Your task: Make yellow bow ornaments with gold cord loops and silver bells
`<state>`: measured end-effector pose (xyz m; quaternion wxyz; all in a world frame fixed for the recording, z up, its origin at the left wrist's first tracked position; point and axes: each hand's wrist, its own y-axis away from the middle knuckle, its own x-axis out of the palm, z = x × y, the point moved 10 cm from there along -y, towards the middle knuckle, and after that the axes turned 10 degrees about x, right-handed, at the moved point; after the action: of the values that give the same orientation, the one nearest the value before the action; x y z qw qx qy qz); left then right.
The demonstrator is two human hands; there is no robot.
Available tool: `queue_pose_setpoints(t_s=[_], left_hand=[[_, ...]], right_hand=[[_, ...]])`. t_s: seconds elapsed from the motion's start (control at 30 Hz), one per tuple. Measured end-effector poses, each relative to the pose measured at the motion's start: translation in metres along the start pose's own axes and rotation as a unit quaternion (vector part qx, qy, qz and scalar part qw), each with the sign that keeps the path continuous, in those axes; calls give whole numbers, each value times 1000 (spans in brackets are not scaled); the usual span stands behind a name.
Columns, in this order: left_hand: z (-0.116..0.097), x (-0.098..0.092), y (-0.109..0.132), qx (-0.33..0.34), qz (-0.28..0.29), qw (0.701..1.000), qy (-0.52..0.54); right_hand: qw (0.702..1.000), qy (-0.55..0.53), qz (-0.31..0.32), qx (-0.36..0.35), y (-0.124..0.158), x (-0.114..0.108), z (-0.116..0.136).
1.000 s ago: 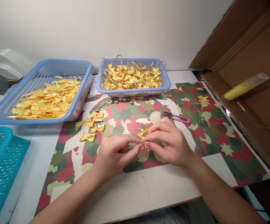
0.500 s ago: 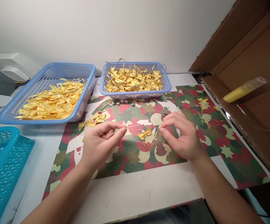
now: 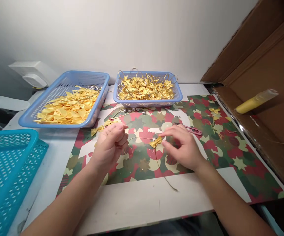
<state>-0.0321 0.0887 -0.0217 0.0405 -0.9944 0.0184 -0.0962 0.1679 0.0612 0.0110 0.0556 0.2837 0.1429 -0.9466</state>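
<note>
A small yellow ribbon bow [image 3: 155, 142] with a silver bell [image 3: 154, 139] lies on the patterned sheet. From it a gold cord [image 3: 159, 164] trails toward the front edge, and a thin pale thread [image 3: 142, 138] curls off to the left. My right hand [image 3: 184, 146] is beside the bow's right end, thumb and forefinger apart with the fingertips close to it. My left hand [image 3: 111, 141] is closed in a fist left of the bow. The thread's loop passes near its fingers; what it holds, if anything, is hidden.
Two blue baskets stand at the back: the left basket [image 3: 25, 122] holds yellow bows, the right basket [image 3: 146, 103] bows with cords. Several bells [image 3: 137, 109] lie before them. A pink-handled tool [image 3: 193, 130] is behind my right hand. A teal basket [image 3: 37, 154] is at left, a cardboard wall [image 3: 262, 55] at right.
My right hand has let go of the gold cord, which now trails toward the front. My left hand has turned from a thumb-and-finger pinch into a fist. The thread has gone slack.
</note>
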Motion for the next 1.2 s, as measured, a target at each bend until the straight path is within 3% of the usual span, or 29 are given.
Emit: queue_pose_setpoints(t_s=[0.03,0.1,0.2,0.27,0.33,0.4,0.57,0.8,1.0,1.2], left_hand=[[-1,7,1,8,42,998,-39],[1,34,10,19,190,973,-128],[7,71,38,67,414,874,-244],[6,78,46,126,459,822,-314],[4,78,46,169,451,796,-367],[1,75,42,194,427,791,-393],[-7,63,25,233,314,825,-409],[13,64,22,195,307,811,-457],[6,56,16,177,257,845,-435],[-8,58,21,243,244,852,-395]], right_hand=[[998,59,2,3,0,7,-3],[990,135,32,3,1,24,-9],[984,170,50,3,2,34,-17],[985,170,42,9,0,32,-20],[987,157,36,17,-1,29,-23],[990,134,39,25,-2,27,-23],[995,84,49,2,-1,25,-10],[993,91,63,-41,4,29,2],[992,108,70,-3,3,30,-4],[992,97,68,38,3,30,-11]])
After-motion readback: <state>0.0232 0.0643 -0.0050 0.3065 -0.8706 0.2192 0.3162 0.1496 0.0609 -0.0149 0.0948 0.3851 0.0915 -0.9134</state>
